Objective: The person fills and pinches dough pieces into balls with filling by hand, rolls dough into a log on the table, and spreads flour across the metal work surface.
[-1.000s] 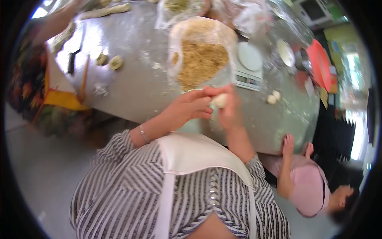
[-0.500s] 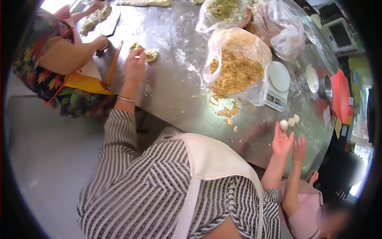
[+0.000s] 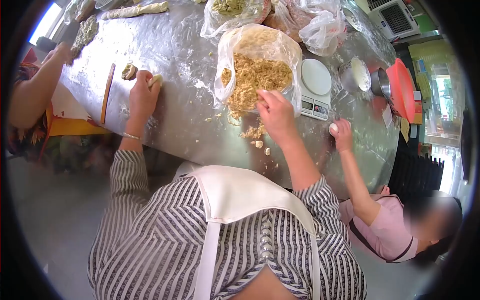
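My left hand (image 3: 141,100) is closed on a pale dough piece (image 3: 156,80) above the metal table. Just left of it, a greenish-brown and pale dough piece (image 3: 129,72) lies on the tabletop. My right hand (image 3: 278,117) is at the near edge of the open plastic bag of crumbly brown filling (image 3: 260,75). Its fingertips are pinched together over the filling; what is between them is too small to make out. Crumbs (image 3: 254,132) lie on the table below the bag.
A wooden stick (image 3: 107,94) lies left, by a co-worker's arm (image 3: 37,90). Right of the filling are a scale (image 3: 316,90), a bowl of white powder (image 3: 356,75) and a red basin (image 3: 402,91). Another co-worker's hand (image 3: 343,136) holds a white ball (image 3: 333,128).
My right hand has moved from the white balls at the right to the filling bag, its fingers now closed. My left hand has taken hold of a dough piece. The view has shifted.
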